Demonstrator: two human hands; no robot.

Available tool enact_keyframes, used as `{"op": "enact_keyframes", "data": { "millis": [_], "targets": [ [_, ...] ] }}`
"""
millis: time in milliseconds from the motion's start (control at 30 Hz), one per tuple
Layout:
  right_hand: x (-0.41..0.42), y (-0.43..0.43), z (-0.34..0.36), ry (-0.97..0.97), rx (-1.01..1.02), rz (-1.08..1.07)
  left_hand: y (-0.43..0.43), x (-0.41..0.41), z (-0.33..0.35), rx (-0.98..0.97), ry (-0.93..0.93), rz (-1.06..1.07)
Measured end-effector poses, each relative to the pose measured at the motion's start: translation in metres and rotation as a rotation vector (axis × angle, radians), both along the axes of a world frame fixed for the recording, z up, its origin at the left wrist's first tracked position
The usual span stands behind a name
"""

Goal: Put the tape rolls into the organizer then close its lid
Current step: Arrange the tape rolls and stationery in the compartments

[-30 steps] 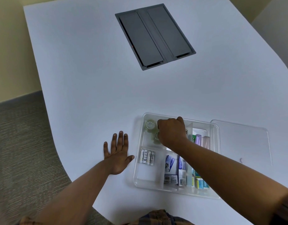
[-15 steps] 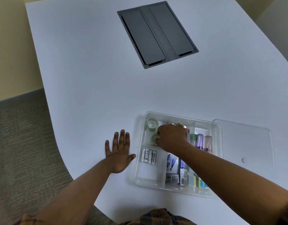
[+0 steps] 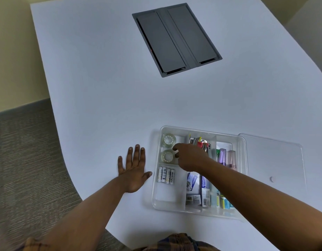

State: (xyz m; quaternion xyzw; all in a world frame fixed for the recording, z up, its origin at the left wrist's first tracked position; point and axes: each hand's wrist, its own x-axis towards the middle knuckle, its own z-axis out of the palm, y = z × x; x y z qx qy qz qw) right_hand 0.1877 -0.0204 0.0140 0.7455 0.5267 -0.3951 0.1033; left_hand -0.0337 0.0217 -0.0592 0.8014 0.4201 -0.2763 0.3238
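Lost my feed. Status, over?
Left hand flat on table, empty. Right hand at near tape roll. Both rolls in organizer; lid off.

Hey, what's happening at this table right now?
A person is packing a clear organizer on a white table. Two tape rolls lie in its far-left compartment, and the right hand has its fingertips beside the nearer roll. The left hand lies flat on the table by the organizer. The clear lid is off, lying to the right.
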Motion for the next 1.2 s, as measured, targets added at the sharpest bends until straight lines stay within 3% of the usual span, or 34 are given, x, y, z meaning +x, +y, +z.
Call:
{"op": "enact_keyframes", "data": {
  "millis": [133, 300, 500, 600, 667, 733, 800, 967, 1200],
  "targets": [
    [-0.002, -0.01, 0.005, -0.013, 0.11, -0.015, 0.0, 0.0, -0.002, 0.019, -0.008, 0.009],
    [0.001, -0.036, 0.015, -0.057, 0.39, -0.049, -0.003, -0.001, -0.004, 0.055, -0.038, 0.02],
    [0.03, -0.095, 0.028, 0.017, 0.551, -0.458, -0.012, -0.006, -0.006, 0.173, -0.15, 0.054],
    [0.051, -0.134, 0.032, -0.088, 0.65, -0.61, -0.012, -0.01, 0.001, 0.215, -0.239, 0.134],
    [0.068, -0.165, 0.032, -0.202, 0.667, -0.665, -0.013, -0.004, 0.011, 0.18, -0.365, 0.327],
    [0.085, -0.196, 0.026, -0.293, 0.606, -0.72, -0.017, 0.007, 0.029, 0.093, -0.523, 0.658],
    [0.095, -0.223, 0.015, -0.317, 0.465, -0.778, -0.024, 0.019, 0.047, 0.093, -0.629, 0.84],
    [0.095, -0.252, -0.017, -0.239, 0.163, -0.704, -0.054, 0.05, 0.084, 0.262, -0.763, 0.733],
    [0.083, -0.26, -0.03, -0.225, 0.008, -0.599, -0.101, 0.09, 0.106, 0.179, -0.807, 0.435]
  ]
}}
